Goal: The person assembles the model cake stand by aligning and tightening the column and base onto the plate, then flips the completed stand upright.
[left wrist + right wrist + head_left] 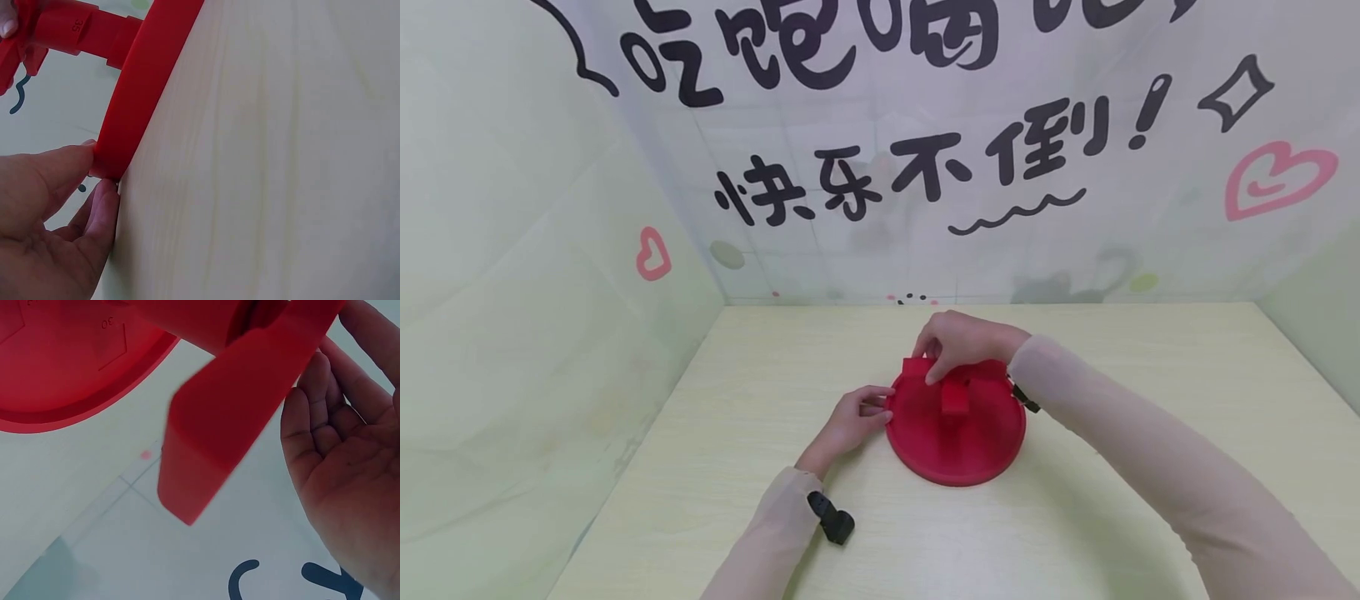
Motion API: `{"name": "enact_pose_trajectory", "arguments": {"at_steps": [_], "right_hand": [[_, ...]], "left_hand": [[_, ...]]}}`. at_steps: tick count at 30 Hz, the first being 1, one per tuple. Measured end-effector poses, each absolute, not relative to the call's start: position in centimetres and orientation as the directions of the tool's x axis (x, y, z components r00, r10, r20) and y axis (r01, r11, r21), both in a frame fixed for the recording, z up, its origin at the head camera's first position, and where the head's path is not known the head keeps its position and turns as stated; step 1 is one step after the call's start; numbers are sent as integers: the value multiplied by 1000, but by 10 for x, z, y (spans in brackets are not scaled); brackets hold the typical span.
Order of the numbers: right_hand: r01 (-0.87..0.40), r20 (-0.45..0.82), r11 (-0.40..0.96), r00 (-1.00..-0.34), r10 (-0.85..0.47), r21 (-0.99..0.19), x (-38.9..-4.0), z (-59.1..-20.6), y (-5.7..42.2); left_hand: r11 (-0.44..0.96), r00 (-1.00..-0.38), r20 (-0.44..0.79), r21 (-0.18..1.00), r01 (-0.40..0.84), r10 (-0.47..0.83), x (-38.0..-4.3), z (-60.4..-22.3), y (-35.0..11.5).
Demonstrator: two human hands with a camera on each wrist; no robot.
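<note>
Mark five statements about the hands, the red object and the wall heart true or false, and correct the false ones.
1. The left hand touches the rim of the red base. True.
2. The right hand rests on the bare tabletop. False: it grips the red upper part.
3. The red stem bears the number 35. True.
4. The large heart at right is black. False: that heart is pink.
5. A black device sits near the left wrist. True.
</note>
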State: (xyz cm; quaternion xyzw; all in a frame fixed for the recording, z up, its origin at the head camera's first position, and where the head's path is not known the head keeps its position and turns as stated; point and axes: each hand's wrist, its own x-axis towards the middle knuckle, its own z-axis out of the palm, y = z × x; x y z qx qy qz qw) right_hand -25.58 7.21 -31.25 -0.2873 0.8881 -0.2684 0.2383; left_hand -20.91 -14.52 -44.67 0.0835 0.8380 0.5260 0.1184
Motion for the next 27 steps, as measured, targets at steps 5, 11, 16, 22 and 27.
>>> {"name": "enact_pose_trajectory", "arguments": {"at_steps": [5,11,16,22,27], "right_hand": [[-388,-263,687,-720,-643,-615,-256,-312,75],[-416,-233,667,-713,-661,-618,-257,-311,80],[-420,-226,660,-711,-666,-622,-257,-312,82],[-430,-215,665,-718,-662,-611,-256,-309,84],[-439,-207,657,-713,-670,-613,-256,-308,86]], "left_hand": [[435,-957,-116,900,11,265,-210,-447,-145],[440,-958,-108,898,21,267,-211,-447,-145],[440,-958,-106,898,23,267,-211,-448,-145],[439,-957,-103,898,27,270,-212,-448,-145],[435,-958,-101,900,27,269,-212,-447,-145]]}}
